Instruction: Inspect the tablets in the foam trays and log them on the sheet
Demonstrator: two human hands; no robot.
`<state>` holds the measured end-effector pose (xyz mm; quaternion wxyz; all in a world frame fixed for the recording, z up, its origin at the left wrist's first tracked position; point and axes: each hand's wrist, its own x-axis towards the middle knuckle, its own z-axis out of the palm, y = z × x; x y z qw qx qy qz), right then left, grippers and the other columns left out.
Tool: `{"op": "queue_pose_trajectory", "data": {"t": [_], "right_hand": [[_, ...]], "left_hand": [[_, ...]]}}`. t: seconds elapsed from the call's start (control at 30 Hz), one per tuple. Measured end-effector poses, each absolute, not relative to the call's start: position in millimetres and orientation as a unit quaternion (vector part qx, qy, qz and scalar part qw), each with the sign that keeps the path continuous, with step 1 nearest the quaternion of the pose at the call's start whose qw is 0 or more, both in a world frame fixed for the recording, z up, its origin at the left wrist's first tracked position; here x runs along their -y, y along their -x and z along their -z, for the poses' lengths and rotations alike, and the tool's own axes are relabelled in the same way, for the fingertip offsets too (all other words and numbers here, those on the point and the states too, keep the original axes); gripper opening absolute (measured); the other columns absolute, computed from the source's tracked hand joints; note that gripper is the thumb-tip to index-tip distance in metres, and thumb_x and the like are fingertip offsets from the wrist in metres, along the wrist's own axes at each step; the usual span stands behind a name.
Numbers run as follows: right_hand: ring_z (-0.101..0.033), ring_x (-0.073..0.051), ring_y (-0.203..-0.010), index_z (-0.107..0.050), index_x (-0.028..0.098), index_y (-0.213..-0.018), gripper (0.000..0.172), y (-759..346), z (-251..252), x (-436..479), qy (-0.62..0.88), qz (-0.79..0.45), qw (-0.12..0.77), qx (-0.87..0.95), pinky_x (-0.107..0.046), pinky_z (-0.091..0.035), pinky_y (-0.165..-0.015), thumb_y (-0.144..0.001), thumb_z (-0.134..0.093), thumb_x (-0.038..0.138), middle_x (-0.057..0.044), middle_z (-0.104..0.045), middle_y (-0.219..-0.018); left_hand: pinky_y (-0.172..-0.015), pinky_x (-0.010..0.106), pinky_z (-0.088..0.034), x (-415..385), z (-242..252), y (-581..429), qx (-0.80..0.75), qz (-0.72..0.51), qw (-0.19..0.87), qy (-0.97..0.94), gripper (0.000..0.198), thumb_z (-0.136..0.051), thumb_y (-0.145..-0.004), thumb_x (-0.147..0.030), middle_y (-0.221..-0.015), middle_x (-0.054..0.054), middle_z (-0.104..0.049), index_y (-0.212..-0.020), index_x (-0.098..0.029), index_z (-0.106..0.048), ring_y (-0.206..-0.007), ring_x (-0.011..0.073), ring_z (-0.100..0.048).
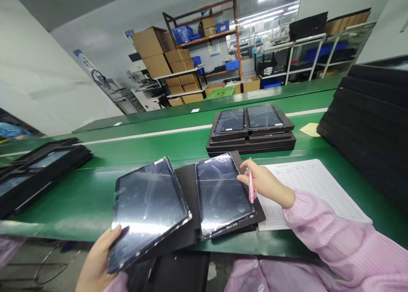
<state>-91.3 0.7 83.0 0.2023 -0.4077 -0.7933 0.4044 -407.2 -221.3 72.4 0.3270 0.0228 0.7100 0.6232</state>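
My left hand grips a dark, glossy tablet by its lower left corner, thumb on the glass. The tablet is raised and tilted above the left side of a black foam tray. A second tablet lies in the tray's right side, screen up. My right hand holds a pink pen. Its fingertips are at the right edge of the second tablet; whether they touch it I cannot tell. Under my right forearm lies a printed sheet with a table.
On the green bench, stacked foam trays with two tablets stand behind. More trays with tablets lie at the left. A tall pile of black trays rises at the right, beside a yellow paper. Shelves with boxes stand beyond.
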Motion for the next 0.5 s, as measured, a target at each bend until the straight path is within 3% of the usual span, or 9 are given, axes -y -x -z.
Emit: {"op": "queue_pose_trajectory", "data": {"t": [0.1,0.2,0.3,0.37,0.4,0.43,0.5], "right_hand": [[-0.065,-0.024,-0.072,-0.050,0.016,-0.103,0.032,94.9,-72.1,-0.6,0.437,-0.332,0.116,0.828,-0.029,-0.047,-0.063,-0.081,-0.064,0.033,-0.003,-0.063,-0.070],[-0.065,-0.032,-0.078,-0.051,0.011,-0.104,0.046,110.9,-62.4,10.7,0.454,-0.224,0.072,0.860,-0.035,-0.048,-0.063,-0.074,-0.069,0.041,-0.012,-0.066,-0.082],[-0.065,-0.033,-0.078,-0.052,0.009,-0.103,0.054,125.1,-59.3,18.5,0.474,-0.149,0.050,0.866,-0.037,-0.049,-0.063,-0.071,-0.071,0.048,-0.015,-0.064,-0.087],[-0.065,-0.032,-0.077,-0.052,0.008,-0.104,0.057,129.8,-59.9,19.5,0.487,-0.143,0.043,0.861,-0.037,-0.050,-0.064,-0.070,-0.071,0.050,-0.015,-0.064,-0.088],[-0.065,-0.032,-0.077,-0.052,0.008,-0.105,0.058,130.8,-60.5,19.2,0.493,-0.147,0.042,0.857,-0.037,-0.049,-0.064,-0.070,-0.071,0.050,-0.015,-0.064,-0.087],[-0.065,-0.032,-0.077,-0.051,0.008,-0.107,0.059,131.1,-61.3,18.7,0.497,-0.154,0.042,0.853,-0.037,-0.049,-0.064,-0.070,-0.071,0.050,-0.015,-0.064,-0.087],[-0.065,-0.033,-0.079,-0.049,0.008,-0.110,0.058,130.1,-62.4,17.3,0.508,-0.167,0.046,0.844,-0.037,-0.048,-0.065,-0.072,-0.070,0.047,-0.015,-0.065,-0.086]], "left_hand": [[-0.051,0.031,-0.053,221.5,-66.3,435.4,-0.685,-0.585,0.435,0.007,0.034,-0.081,-0.045,-0.027,-0.071,0.000,-0.069,-0.074,-0.022,-0.064,-0.065,0.0269,-0.065],[-0.055,0.032,-0.051,213.8,-68.4,449.1,-0.741,-0.517,0.425,-0.053,0.040,-0.082,-0.039,-0.026,-0.073,0.003,-0.068,-0.075,-0.021,-0.063,-0.072,0.0296,-0.064],[-0.049,0.029,-0.045,203.1,-85.2,443.0,-0.883,-0.393,0.178,-0.186,0.048,-0.083,-0.031,-0.032,-0.064,0.002,-0.057,-0.071,-0.023,-0.057,-0.084,0.0344,-0.059],[-0.047,0.027,-0.041,192.8,-96.2,419.8,-0.912,-0.323,0.025,-0.253,0.043,-0.079,-0.038,-0.041,-0.064,0.002,-0.051,-0.070,-0.024,-0.055,-0.090,0.0359,-0.056],[-0.047,0.027,-0.041,186.2,-98.3,402.7,-0.907,-0.321,0.023,-0.271,0.039,-0.074,-0.044,-0.044,-0.066,0.003,-0.053,-0.072,-0.024,-0.056,-0.088,0.0348,-0.056],[-0.048,0.029,-0.043,178.7,-97.2,383.5,-0.886,-0.354,0.112,-0.277,0.036,-0.070,-0.051,-0.044,-0.072,0.005,-0.059,-0.077,-0.022,-0.059,-0.080,0.0301,-0.059],[-0.050,0.032,-0.049,162.2,-85.5,345.6,-0.800,-0.406,0.339,-0.284,0.050,-0.069,-0.054,-0.045,-0.078,0.009,-0.065,-0.092,-0.015,-0.060,-0.069,0.0254,-0.061]]}}
